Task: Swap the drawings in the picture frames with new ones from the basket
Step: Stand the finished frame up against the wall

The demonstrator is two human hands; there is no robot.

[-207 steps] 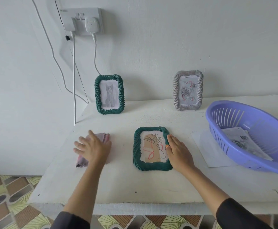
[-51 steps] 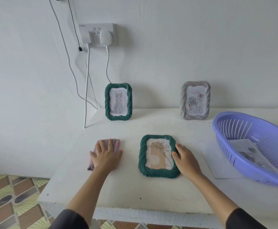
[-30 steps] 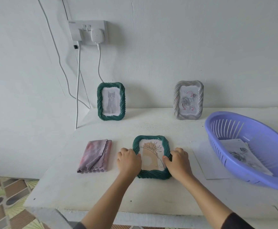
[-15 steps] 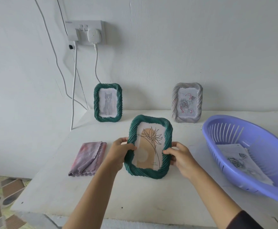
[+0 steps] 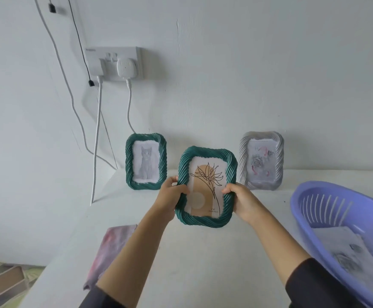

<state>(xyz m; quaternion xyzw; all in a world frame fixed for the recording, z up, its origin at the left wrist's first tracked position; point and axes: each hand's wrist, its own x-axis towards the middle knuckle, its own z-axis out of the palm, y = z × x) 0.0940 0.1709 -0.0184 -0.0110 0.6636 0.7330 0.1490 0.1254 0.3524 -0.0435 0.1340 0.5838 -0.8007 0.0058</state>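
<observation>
Head view — green frame [image 5: 206, 187] upright between both hands, left [image 5: 171, 197] and right [image 5: 244, 202].

Green frame [image 5: 206, 218] between both hands, upright

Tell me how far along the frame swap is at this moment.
Done, apparently: the green frame with the cat drawing and the grey frame stand against the wall with drawings in them, though whether those are new cannot be told. In hand: the left hand and right hand hold the green frame with the flower drawing upright above the table. Left: standing it. Sheets remain in the purple basket.
</observation>
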